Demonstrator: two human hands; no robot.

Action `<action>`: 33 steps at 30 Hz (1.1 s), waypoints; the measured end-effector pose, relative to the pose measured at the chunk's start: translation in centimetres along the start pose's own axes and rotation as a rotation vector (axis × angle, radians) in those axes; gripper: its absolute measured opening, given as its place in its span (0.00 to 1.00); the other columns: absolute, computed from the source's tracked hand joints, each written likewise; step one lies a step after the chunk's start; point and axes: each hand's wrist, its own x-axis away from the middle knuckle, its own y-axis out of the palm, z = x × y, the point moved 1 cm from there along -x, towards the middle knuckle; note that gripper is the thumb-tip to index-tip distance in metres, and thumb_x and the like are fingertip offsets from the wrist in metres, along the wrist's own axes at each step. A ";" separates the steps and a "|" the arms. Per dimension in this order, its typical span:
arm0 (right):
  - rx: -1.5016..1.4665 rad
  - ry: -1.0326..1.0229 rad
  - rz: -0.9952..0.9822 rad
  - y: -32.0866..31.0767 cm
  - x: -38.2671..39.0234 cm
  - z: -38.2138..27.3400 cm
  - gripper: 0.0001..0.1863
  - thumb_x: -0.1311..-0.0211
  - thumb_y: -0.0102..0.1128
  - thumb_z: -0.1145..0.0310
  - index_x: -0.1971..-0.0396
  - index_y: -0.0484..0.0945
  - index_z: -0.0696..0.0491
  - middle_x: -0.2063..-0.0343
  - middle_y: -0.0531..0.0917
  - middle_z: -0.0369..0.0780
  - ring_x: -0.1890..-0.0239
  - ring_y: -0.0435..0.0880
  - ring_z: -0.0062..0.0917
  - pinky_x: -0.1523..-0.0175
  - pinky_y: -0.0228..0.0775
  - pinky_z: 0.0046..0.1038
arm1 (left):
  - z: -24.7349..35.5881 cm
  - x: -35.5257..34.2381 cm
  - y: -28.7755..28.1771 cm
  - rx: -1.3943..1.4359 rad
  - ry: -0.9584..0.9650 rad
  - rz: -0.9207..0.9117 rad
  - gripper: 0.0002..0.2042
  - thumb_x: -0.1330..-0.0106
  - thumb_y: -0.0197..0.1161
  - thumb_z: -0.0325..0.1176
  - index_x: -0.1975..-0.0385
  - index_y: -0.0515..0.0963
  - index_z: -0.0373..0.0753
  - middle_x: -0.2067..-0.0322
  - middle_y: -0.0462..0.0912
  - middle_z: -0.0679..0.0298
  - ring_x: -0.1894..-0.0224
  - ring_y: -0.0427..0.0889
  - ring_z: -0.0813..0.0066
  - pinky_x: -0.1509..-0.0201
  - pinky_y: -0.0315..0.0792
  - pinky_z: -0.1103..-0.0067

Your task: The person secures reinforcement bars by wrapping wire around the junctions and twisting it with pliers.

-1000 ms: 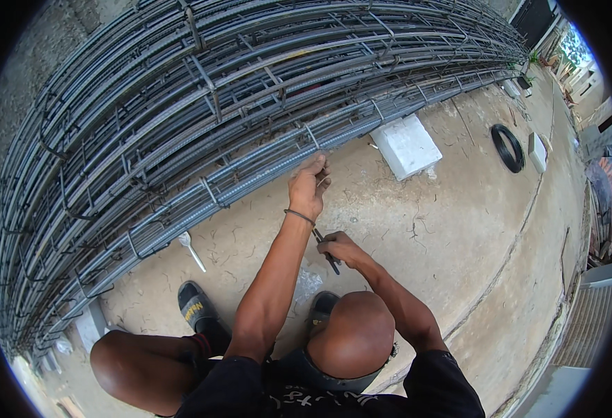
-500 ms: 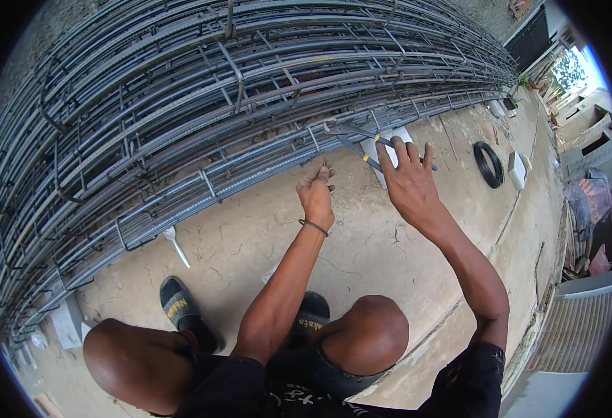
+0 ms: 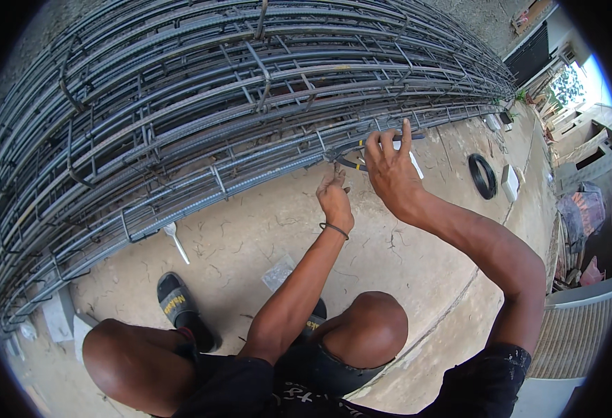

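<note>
My right hand (image 3: 395, 171) is closed round the dark handles of tie-wire nippers (image 3: 352, 164) with yellow bands; its index finger sticks up. The nippers' jaws sit against the lowest bars of a stack of steel rebar cages (image 3: 262, 73), close to a crosswise stirrup. Just below the jaws, my left hand (image 3: 335, 200) has its fingers pinched together beside the bottom bar. Whatever lies in that pinch is too small to make out. A dark band circles the left wrist.
A coil of black wire (image 3: 483, 189) lies on the concrete to the right, beside a white block (image 3: 509, 183). Left of my hands is a white plastic spoon (image 3: 176, 242). A clear plastic bag (image 3: 278, 273) lies near my left forearm. Cut wire bits litter the floor.
The nippers have come down and left onto the low bars, their handles now closer together. My left hand has shifted slightly right, to just below the jaws.
</note>
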 end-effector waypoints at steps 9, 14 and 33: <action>-0.060 0.010 0.237 2.5 -0.7 0.8 0.16 0.43 0.52 0.65 0.56 0.74 0.57 0.57 0.71 0.49 0.50 0.67 0.41 0.46 0.56 0.60 | -0.4 0.8 1.4 0.045 0.034 -0.018 0.22 0.33 0.49 0.28 0.38 0.63 0.33 0.39 0.68 0.60 0.42 0.70 0.71 0.50 0.65 0.79; -0.029 -0.001 0.456 2.8 -2.7 3.7 0.14 0.44 0.52 0.66 0.60 0.73 0.58 0.71 0.78 0.48 0.61 0.77 0.39 0.54 0.69 0.38 | 0.1 0.7 1.1 0.024 0.073 -0.050 0.23 0.32 0.47 0.31 0.37 0.61 0.33 0.37 0.65 0.58 0.39 0.68 0.68 0.48 0.66 0.76; -2.409 0.269 -0.977 8.2 1.7 -2.2 0.20 0.70 0.43 0.86 0.70 0.74 0.65 0.77 0.76 0.46 0.77 0.78 0.32 0.72 0.73 0.30 | -1.0 -0.1 -2.7 0.252 -0.417 -0.509 0.19 0.36 0.58 0.42 0.51 0.71 0.37 0.55 0.79 0.58 0.54 0.77 0.70 0.57 0.70 0.75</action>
